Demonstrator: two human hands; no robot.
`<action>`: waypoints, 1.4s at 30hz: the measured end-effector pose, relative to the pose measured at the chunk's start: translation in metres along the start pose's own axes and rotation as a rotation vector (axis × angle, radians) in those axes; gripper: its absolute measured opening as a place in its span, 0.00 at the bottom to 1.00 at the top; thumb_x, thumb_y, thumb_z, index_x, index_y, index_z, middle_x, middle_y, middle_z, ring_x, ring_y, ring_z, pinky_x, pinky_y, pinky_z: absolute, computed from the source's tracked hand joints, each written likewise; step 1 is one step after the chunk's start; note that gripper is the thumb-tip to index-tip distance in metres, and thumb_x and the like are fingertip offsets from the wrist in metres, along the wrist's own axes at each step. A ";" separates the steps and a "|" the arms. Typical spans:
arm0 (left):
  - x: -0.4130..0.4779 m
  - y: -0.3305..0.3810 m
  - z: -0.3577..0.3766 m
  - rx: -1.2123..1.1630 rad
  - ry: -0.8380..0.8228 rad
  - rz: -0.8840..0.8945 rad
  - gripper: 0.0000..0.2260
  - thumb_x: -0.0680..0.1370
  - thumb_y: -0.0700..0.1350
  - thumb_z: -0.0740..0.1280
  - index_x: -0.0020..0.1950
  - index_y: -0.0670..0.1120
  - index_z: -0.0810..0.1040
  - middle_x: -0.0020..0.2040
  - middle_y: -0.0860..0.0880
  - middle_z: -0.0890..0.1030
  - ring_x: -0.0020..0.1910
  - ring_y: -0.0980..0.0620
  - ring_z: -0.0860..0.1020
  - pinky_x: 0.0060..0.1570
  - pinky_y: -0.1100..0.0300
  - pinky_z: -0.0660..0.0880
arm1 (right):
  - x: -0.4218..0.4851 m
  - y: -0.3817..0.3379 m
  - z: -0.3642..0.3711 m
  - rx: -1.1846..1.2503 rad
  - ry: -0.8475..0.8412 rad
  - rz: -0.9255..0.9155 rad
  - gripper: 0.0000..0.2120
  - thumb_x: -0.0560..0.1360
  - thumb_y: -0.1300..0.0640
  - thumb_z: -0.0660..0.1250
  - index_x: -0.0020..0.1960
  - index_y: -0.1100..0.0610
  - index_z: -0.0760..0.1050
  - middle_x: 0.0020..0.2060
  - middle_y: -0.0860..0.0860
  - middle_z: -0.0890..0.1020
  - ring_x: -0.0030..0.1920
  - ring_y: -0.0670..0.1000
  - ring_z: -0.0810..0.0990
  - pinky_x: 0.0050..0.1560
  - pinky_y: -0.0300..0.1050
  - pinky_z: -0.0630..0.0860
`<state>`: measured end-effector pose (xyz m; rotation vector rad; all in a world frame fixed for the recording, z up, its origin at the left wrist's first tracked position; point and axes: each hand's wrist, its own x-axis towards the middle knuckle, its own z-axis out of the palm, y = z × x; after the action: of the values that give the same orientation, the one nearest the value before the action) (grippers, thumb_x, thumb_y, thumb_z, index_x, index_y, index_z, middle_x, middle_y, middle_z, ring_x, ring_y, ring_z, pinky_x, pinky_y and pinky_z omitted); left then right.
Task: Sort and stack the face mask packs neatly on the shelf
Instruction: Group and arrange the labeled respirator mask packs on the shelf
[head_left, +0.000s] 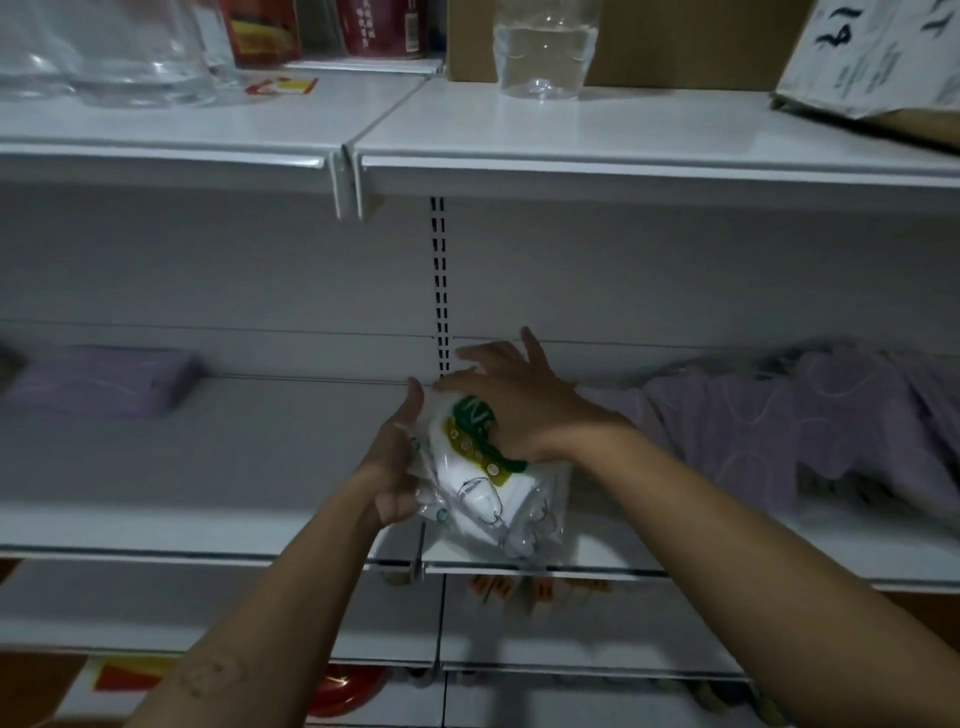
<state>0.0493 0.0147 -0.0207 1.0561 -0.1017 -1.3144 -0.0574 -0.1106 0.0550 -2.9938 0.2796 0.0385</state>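
Two bays of white metal shelving (649, 270) fill the view, joined at a slotted upright (440, 291) in the middle. On the upper shelf (623, 130) stand a brown cardboard box (675, 41), a large clear container (104, 52) at far left, a clear plastic bottle (543, 52) in front of the box, and red tins (384, 26) at the back. The middle shelf (208, 467) carries a loose, untidy heap of purple packs (779, 415) on its right bay and one flat purple pack (104, 379) lying alone at far left, well apart from the heap. Subject item: a clear face mask pack (483, 493) with white masks inside and a green and yellow label, located at the front of the middle shelf at the seam between the two bays, directly below the slotted upright. Its lower corner overhangs the shelf's front lip; whether it rests fully on the shelf cannot be determined. The left hand (397, 467) grips the pack's left edge, thumb pointing upward and fingers curled round the plastic. The right hand (514, 405) lies flat on top of the pack over the label, its fingers spread wide and extended toward the back panel. Items on the lower shelf are too blurred to identify.
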 end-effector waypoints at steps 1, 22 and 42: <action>-0.001 -0.005 -0.001 -0.017 -0.019 0.002 0.36 0.73 0.68 0.63 0.67 0.41 0.76 0.64 0.36 0.78 0.63 0.36 0.77 0.65 0.41 0.71 | -0.003 0.001 0.007 0.029 0.077 0.059 0.39 0.72 0.60 0.68 0.76 0.42 0.56 0.78 0.50 0.51 0.77 0.51 0.44 0.74 0.58 0.31; -0.034 -0.018 -0.027 0.397 -0.002 0.318 0.28 0.59 0.37 0.73 0.59 0.37 0.75 0.48 0.40 0.85 0.45 0.43 0.84 0.40 0.54 0.81 | -0.046 -0.010 0.096 1.566 0.298 0.535 0.21 0.66 0.60 0.79 0.54 0.54 0.75 0.51 0.52 0.85 0.51 0.51 0.84 0.57 0.50 0.80; -0.026 -0.006 -0.102 0.755 0.141 0.470 0.28 0.62 0.27 0.78 0.59 0.41 0.75 0.50 0.45 0.85 0.51 0.47 0.84 0.47 0.60 0.81 | -0.002 -0.026 0.133 0.985 0.085 0.373 0.45 0.57 0.47 0.83 0.69 0.53 0.69 0.55 0.40 0.80 0.52 0.32 0.78 0.52 0.28 0.75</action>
<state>0.0982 0.0943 -0.0686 1.6303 -0.7392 -0.7643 -0.0566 -0.0666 -0.0732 -1.9439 0.6368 -0.1466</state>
